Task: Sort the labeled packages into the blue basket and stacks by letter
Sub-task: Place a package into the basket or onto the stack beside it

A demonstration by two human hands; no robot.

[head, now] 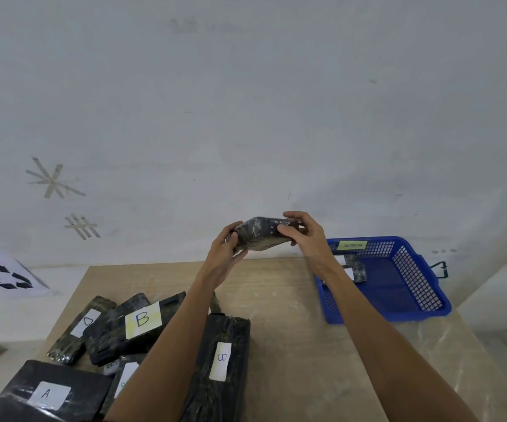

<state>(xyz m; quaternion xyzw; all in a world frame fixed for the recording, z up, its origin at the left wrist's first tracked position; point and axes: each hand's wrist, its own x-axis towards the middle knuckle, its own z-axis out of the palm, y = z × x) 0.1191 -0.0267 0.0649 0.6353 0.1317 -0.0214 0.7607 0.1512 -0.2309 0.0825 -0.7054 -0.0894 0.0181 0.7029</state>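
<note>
A dark wrapped package (261, 234) is held up above the far edge of the desk (291, 345), clear of it. It is gripped at one end by the left hand (230, 248) and at the other by the right hand (304, 236), with fingers curled round its edges. No label is seen on the side facing the camera, so the step in hand is judged to be the reading of its letter. The basket (398, 312) stands to the right on the desk, with a few packages laid inside. An A package (48, 391), a D package (84, 324) and a B package (221, 360) lie at the near left. Next, the package probably needs to be turned until its label is found, then carried to the matching place; which one cannot yet be told.
</note>
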